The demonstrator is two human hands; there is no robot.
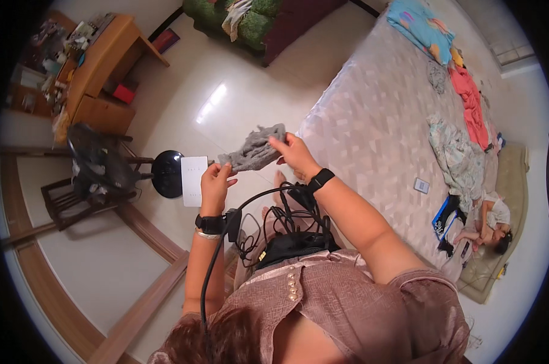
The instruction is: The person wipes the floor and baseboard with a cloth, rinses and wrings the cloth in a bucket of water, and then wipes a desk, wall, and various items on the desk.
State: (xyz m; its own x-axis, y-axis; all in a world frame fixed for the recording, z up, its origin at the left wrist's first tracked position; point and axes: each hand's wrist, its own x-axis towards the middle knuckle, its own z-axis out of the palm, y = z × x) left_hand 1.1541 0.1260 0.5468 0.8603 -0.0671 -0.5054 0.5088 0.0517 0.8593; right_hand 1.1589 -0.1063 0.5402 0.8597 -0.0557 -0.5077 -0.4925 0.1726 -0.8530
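Observation:
A crumpled grey cloth is stretched between my two hands, above the floor and beside the bed's edge. My left hand pinches its lower left end between thumb and fingers. The upper right end is gripped by my right hand, its thumb lying over the fabric. The cloth has a soft, textured look and bunched folds; I cannot tell what kind of piece it is.
At right a bed holds clothes, a bundled cover, a small grey device and a person lying down. Left stand a black fan, a white panel and a wooden desk. Black cables hang before my waist.

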